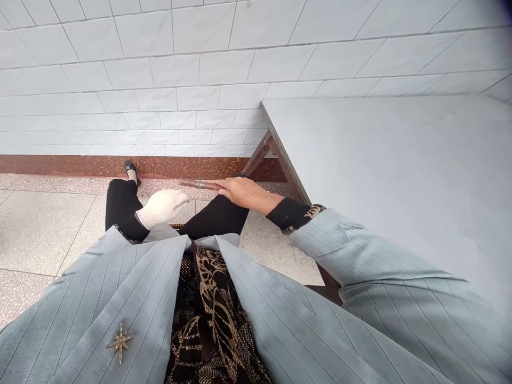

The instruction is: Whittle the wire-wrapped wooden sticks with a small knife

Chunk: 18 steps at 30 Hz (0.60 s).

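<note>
Rod: brown and slender, with a pale metallic binding [199,184] partway along; this rod [188,182] sticks out from the right hand [240,192] toward the person's left, held up over the gap between the knees.
Right hand: bare, pinching one end of the rod between thumb and fingers, palm turned down; the bound stretch lies just beyond the fingertips, its far end free.
Left hand: the left hand [162,208], in a white knitted glove, is near the rod's free end and nearer the body, apart from it. Its fingers look pressed together; I can't tell whether anything is tucked inside.
Grip at the rod: from here, I'd call this a one-handed hold. Any shift of the rod calls for keeping that pinch firm, as nothing seems to prop the far end.
Black trousers: the trousers [218,216] cover both legs, parted below the hands.
Table: off to the right, a pale-topped table [380,170] stands beside the right arm, its brown leg [258,154] slanting behind the right hand.
Tiled wall: the white wall [156,72] rises ahead, above a speckled floor [40,213].
</note>
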Each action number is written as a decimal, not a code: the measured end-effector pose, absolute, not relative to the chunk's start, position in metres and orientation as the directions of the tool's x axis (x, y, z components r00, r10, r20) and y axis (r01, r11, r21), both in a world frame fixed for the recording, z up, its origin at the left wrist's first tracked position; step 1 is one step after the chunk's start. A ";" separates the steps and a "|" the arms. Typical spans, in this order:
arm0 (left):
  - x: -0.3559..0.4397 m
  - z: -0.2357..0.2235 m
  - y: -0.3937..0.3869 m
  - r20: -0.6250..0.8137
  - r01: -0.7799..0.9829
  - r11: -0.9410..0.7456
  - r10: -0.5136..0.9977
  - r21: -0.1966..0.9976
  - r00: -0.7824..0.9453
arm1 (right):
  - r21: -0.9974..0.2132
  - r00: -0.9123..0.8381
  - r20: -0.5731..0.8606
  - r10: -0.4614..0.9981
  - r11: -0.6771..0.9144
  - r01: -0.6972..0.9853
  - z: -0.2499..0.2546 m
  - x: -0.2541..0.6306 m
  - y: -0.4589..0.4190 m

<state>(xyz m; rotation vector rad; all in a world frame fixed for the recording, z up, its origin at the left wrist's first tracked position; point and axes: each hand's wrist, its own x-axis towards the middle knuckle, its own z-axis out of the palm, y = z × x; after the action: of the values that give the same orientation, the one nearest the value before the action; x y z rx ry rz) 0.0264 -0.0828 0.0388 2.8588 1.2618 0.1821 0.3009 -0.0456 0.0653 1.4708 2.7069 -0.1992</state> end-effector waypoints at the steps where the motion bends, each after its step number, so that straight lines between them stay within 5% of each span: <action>1: 0.025 0.043 -0.081 0.113 0.731 -0.681 0.730 0.040 0.674 | -0.085 -0.555 -0.127 0.822 0.548 0.832 0.066 0.301 -0.046; 4: 0.020 0.057 -0.069 0.151 0.730 -0.681 0.728 0.052 0.669 | -0.103 -0.644 -0.168 0.747 0.636 0.765 0.065 0.302 -0.044; 6: 0.013 0.066 -0.057 0.180 0.710 -0.685 0.728 0.165 0.661 | -0.180 -0.759 -0.152 0.633 0.737 0.651 0.063 0.304 -0.043; 9: 0.004 0.069 -0.042 0.193 0.598 -0.619 0.759 0.508 0.622 | -0.290 -0.878 0.000 0.478 0.840 0.458 0.060 0.306 -0.046; 13: 0.007 0.036 -0.044 0.130 0.304 -0.347 0.820 0.887 0.557 | -0.311 -0.801 0.272 0.533 0.836 0.451 0.060 0.305 -0.052; 18: 0.022 -0.016 -0.068 0.033 0.324 -0.327 0.747 0.888 0.664 | -0.345 -0.589 0.436 0.680 0.731 0.589 0.067 0.305 -0.049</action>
<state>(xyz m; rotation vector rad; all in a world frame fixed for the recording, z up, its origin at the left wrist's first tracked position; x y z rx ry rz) 0.0219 -0.0685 -0.0158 1.9190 0.8386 0.5538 0.3054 -0.0487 0.0672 1.3796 3.4255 -0.3173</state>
